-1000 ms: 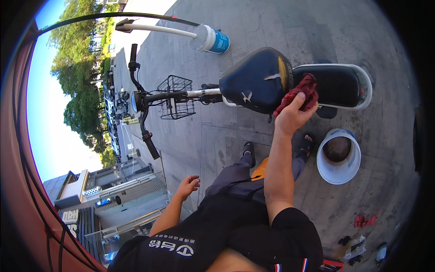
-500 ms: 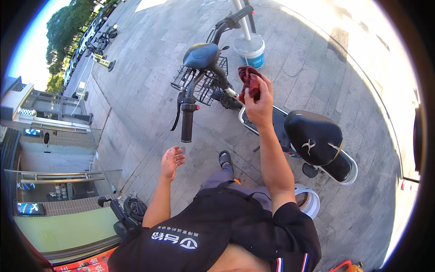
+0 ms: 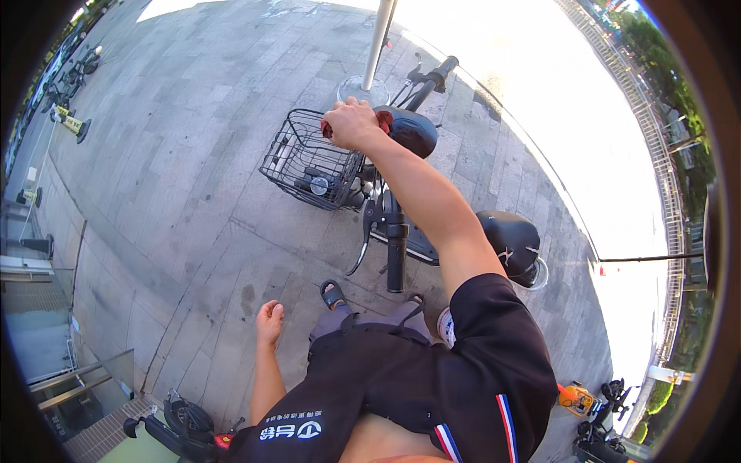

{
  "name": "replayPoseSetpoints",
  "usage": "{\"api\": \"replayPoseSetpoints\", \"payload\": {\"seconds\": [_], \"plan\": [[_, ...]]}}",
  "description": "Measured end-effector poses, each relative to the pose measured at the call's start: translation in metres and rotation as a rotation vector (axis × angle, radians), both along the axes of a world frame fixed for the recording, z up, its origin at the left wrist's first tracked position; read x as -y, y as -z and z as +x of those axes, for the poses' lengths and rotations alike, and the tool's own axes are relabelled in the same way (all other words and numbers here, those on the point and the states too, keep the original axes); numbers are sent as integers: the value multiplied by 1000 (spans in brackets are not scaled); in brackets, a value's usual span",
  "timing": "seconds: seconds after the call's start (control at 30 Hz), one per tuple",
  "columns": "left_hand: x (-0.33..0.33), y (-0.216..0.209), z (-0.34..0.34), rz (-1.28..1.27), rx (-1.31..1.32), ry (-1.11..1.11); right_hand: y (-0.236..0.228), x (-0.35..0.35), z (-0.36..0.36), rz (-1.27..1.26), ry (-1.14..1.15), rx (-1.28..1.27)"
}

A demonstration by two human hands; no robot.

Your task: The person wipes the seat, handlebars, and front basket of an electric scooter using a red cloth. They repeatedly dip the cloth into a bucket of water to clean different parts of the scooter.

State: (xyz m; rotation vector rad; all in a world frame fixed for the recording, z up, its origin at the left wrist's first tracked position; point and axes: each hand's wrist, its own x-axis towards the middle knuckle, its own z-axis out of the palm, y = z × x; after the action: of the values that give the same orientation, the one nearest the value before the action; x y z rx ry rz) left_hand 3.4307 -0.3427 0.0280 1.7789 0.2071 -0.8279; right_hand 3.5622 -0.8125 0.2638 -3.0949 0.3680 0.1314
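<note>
A dark red cloth (image 3: 384,121) is bunched in my right hand (image 3: 353,125), whose fingers wrap round it. That hand is at the front of an electric scooter, between the black wire basket (image 3: 315,158) and the dark rounded display housing (image 3: 414,133) on the handlebar. My right forearm crosses above the handlebar, hiding part of it. The near handlebar grip (image 3: 396,258) with its brake lever points toward me. My left hand (image 3: 269,321) hangs low to the left, away from the scooter, its fingers curled in with nothing visible in them.
A pole (image 3: 378,46) stands in a bucket base beyond the basket. The black scooter seat (image 3: 509,243) is to the right. Another parked scooter (image 3: 181,424) is at lower left, and an orange object (image 3: 577,400) lies at lower right. Grey paving (image 3: 193,154) surrounds the scooter.
My right hand has carried the cloth from beside the handlebar to the scooter's front, by the basket. My left hand's fingers have curled in. My view has shifted toward the scooter's front.
</note>
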Motion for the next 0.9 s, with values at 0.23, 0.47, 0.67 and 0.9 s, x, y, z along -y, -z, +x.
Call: {"api": "replayPoseSetpoints", "payload": {"seconds": [0.23, 0.47, 0.67, 0.9], "plan": [[-42, 42, 9, 41, -220, -215, -33, 93, -44, 182, 431, 112], [-36, 75, -6, 118, -391, -238, 36, 54, -145, 31, 441, 942], [39, 56, 27, -26, -295, -193, 23, -10, -109, 96, 71, 675], [56, 25, 39, -118, -129, -359, 6, 71, -58, 254, -186, 419]]}}
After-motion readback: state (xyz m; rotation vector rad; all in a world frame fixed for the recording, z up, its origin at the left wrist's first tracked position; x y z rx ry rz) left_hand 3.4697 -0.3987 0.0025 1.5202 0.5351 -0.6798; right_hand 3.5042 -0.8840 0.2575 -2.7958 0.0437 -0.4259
